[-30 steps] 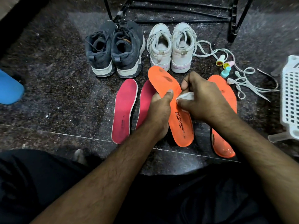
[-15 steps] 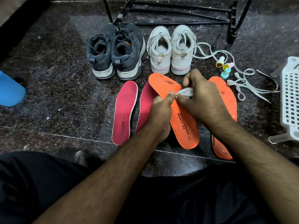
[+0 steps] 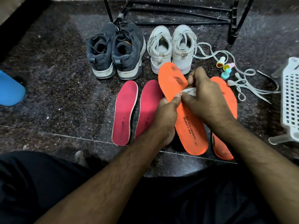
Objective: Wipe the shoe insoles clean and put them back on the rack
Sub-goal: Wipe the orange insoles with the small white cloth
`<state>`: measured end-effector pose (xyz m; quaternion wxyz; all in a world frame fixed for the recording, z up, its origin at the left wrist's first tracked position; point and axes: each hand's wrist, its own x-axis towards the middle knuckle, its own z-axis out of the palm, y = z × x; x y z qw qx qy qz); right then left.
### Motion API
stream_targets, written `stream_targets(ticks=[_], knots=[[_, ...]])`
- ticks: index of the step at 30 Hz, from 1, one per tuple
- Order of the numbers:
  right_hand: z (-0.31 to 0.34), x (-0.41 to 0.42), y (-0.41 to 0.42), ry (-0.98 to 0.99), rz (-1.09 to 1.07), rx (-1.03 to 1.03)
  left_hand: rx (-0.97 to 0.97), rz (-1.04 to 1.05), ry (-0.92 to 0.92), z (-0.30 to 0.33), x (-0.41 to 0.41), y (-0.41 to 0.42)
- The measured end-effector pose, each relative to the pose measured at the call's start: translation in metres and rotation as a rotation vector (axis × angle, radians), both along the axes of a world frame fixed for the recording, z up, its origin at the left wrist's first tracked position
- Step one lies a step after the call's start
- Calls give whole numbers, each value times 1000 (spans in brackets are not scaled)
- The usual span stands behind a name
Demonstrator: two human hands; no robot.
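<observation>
1. On the far left we have the two pink insoles (image 3: 124, 112) lying flat on the dark floor (image 3: 56, 81), side by side and not yet in hand; we leave them where they lie until the orange pair is done
2. Our left hand (image 3: 166, 117) grips the lifted orange insole (image 3: 186, 110) by its left edge, thumb curled over the top face and the other fingers hidden beneath; we judge this grip should stay firm near the middle so the foam does not flex away under pressure
3. Our right hand (image 3: 205, 97) has its fingers curled tight round a small white cloth (image 3: 190, 91), pressing it onto the insole just below the dark smudges at the toe end
4. To wipe well, we work the cloth up over those smudges in short strokes, then down toward the printed heel, turning to a clean fold as it soils
5. The second orange insole (image 3: 226, 143) lies on the floor under our right wrist; it comes next
6. Above, the black rack (image 3: 178, 9) stands behind the dark shoes (image 3: 116, 50) and white shoes (image 3: 173, 47); we judge no insole is back on it yet
</observation>
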<state>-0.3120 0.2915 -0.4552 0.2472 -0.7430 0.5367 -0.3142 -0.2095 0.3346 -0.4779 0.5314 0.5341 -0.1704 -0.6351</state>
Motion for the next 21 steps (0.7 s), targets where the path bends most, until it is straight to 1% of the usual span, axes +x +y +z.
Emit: stream_targets(ticks=[2, 5, 10, 14, 17, 19, 21], knots=[[-2, 1, -4, -18, -26, 29, 7, 14, -12, 0, 2, -1], [-1, 3, 3, -25, 14, 67, -2, 45, -33, 2, 7, -2], [2, -1, 14, 45, 81, 115, 25, 84, -40, 1, 13, -7], [1, 0, 13, 17, 78, 79, 14, 41, -50, -1, 8, -3], [-1, -1, 3, -31, 30, 40, -10, 1, -47, -2, 2, -1], [-2, -2, -4, -51, -14, 33, -13, -1, -32, -3, 0, -1], [-2, -1, -6, -62, -13, 32, -4, 22, -37, -2, 1, -1]])
